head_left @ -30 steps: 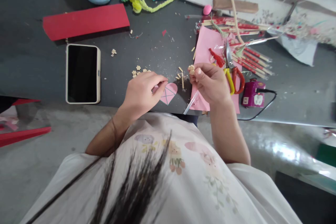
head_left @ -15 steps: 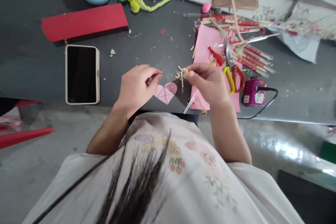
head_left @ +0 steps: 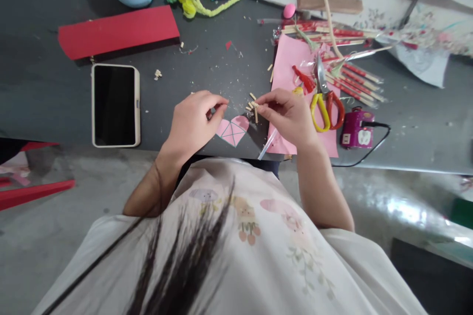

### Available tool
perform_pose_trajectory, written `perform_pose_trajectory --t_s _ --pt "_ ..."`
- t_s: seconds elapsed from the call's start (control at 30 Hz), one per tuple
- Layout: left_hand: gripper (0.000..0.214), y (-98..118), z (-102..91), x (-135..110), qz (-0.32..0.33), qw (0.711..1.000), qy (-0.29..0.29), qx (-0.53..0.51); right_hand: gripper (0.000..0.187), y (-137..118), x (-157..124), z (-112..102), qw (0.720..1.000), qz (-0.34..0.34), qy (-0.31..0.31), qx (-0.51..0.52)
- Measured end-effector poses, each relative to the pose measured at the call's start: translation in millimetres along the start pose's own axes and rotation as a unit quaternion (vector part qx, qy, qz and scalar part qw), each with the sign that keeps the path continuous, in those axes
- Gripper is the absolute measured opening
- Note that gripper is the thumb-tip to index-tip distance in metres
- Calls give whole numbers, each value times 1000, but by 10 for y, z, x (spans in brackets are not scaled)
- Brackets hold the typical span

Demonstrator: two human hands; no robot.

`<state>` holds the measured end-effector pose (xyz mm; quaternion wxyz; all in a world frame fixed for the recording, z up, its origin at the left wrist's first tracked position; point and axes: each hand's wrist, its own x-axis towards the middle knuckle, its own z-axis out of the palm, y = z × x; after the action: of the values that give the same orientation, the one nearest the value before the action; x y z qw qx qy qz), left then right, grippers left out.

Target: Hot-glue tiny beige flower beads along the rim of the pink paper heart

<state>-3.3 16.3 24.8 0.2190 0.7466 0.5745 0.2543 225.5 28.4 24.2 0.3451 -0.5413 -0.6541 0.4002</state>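
My left hand (head_left: 197,120) hovers just left of a pink paper heart (head_left: 232,131) marked with dark crossing lines. Its thumb and fingertips are pinched together, and whatever they may hold is too small to make out. On the other side, my right hand (head_left: 290,115) is closed in a pinch on a small pale wooden piece, right at a little pile of short wooden stick pieces (head_left: 256,115). Under that hand lies a sheet of pink paper (head_left: 291,54). A clear thin strip (head_left: 267,145) rests at the sheet's lower left edge.
Scissors (head_left: 325,108) with yellow and red handles lie right of my right hand, near a purple device (head_left: 357,130) with a cable. Wrapped red-and-wood sticks (head_left: 354,78) spread behind. A phone (head_left: 115,106) and red box (head_left: 118,32) are at left.
My right hand has moved slightly left and down, bringing the pale piece to the stick pile. My left hand stays almost still.
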Motion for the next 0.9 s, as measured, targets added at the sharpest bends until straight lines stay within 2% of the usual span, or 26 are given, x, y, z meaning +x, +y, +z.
perform_pose_trajectory --t_s 0.17,0.33,0.47,0.63,0.8,0.9 --pt "14 -45 16 -9 1 1000 3 8 27 62 -7 -107 998 -20 21 -55" --pt "14 6 27 -33 3 1000 6 -9 33 112 1 -212 998 13 52 15" --pt "13 116 38 -23 16 999 -14 -28 37 133 -4 -216 994 44 54 80" --pt "19 170 -5 249 23 999 -34 -36 36 133 6 -207 991 44 33 124" --pt "20 178 -25 781 76 980 -171 -60 31 134 62 -260 995 -3 4 98" --pt "20 180 1 1069 98 953 -278 -76 27 119 102 -291 996 -30 -3 79"
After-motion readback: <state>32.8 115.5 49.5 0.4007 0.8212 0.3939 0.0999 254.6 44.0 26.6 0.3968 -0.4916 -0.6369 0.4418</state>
